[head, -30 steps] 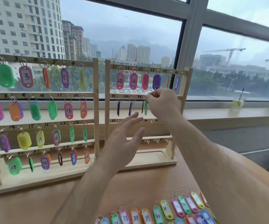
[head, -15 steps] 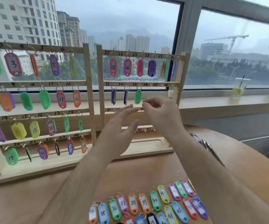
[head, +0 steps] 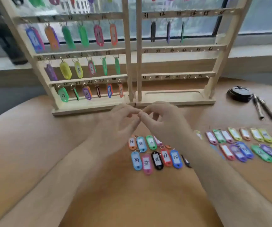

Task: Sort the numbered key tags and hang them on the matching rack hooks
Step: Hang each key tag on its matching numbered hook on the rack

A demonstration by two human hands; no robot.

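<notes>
Five loose tags (head: pixel 157 160), 34 through 38

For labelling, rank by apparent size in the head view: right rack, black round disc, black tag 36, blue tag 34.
right rack
black round disc
black tag 36 and blue tag 34: look alike, unranked

Table tags (head: pixel 157 159) read 34, 35, 36, 37, 38; rack rail (head: pixel 154 14) reads 31, 32.

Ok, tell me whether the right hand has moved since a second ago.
Yes. The right hand has come down from the rail marked 31 of the right rack to just in front of its base.
</notes>
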